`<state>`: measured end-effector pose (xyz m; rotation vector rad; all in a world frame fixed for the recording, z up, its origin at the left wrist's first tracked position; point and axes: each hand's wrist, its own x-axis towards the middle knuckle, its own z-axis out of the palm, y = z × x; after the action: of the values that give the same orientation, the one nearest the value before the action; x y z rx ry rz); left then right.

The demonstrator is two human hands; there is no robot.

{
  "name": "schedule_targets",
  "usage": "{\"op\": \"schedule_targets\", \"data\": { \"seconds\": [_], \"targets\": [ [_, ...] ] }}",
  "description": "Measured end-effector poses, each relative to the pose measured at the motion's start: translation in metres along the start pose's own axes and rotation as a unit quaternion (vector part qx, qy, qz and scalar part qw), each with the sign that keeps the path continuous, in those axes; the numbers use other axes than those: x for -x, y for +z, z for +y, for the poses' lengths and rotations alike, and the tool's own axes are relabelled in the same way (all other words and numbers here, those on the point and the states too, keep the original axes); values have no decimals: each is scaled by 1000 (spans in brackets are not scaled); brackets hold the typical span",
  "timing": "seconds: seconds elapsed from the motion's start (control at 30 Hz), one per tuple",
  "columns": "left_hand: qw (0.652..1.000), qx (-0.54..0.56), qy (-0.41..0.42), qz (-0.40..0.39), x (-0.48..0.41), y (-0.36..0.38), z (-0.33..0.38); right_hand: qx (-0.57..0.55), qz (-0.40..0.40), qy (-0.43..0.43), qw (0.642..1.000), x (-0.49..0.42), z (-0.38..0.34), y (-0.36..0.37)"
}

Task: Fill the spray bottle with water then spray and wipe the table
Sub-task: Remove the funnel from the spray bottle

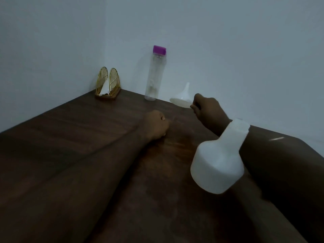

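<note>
On the dark wooden worktop (70,137) a white spray bottle (217,165) stands near the front, its neck open, no sprayer on it. Behind it the right hand (208,109) pinches the rim of a white funnel (182,99) lying mouth-down by the wall. The left hand (155,124) rests as a fist on the wood. A clear bottle (155,76) with a purple cap (159,50) stands at the wall, a gold napkin holder (107,85) in the corner

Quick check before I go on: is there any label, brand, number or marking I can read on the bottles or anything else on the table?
No text can be read in this view.
White spray bottle: plain, no label showing.
Clear bottle with a purple cap: faint marks on the body, too blurred to tell if they are print.
Funnel and napkin holder: no markings visible.
</note>
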<state>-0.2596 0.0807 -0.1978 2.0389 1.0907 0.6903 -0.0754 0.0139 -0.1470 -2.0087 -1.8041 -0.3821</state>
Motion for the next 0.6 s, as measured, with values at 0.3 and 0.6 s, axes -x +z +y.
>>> {"op": "schedule_targets", "data": {
  "seconds": [0.3,0.6],
  "targets": [
    [992,-65,49,91,-40,12,-7,108,-115,-37,987,-32,12,50],
    [945,-311,83,66,-74,28,-12,103,-109,-49,987,-64,29,71]
  ]
}}
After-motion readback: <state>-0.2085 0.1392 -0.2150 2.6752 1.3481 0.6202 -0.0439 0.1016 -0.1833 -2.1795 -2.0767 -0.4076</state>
